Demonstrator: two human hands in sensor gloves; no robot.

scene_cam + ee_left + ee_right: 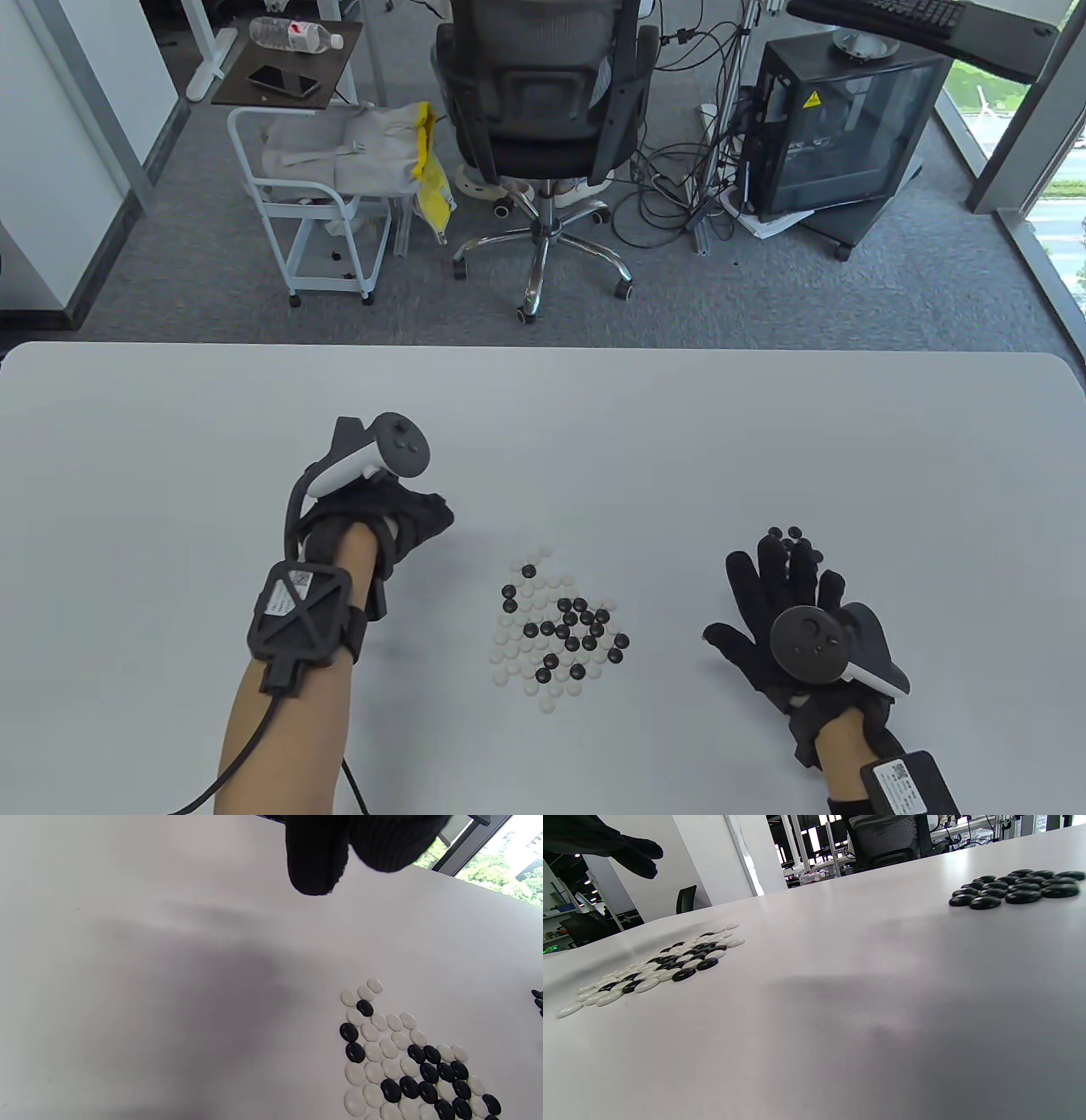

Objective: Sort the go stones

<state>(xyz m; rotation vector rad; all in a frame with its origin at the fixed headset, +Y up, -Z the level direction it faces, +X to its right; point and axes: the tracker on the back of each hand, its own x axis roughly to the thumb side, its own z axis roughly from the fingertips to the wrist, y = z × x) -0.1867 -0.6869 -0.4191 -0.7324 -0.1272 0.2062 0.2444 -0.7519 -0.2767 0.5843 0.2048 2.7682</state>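
Go stones (556, 632), black and white mixed, lie in a patch near the middle of our table (170, 441), with a small black-only group (793, 536) to the right. Our right hand (785, 615) is spread flat just beside that group, grasping nothing. Our left hand (386, 522) hovers left of the mixed patch, fingers curled; we cannot tell if it holds a stone.

Mixed pile of stones (558, 632) at lower centre of the table (170, 441), small cluster of stones (793, 538) to its right, left hand (382, 518) left of the pile, right hand (785, 620) just below the cluster.
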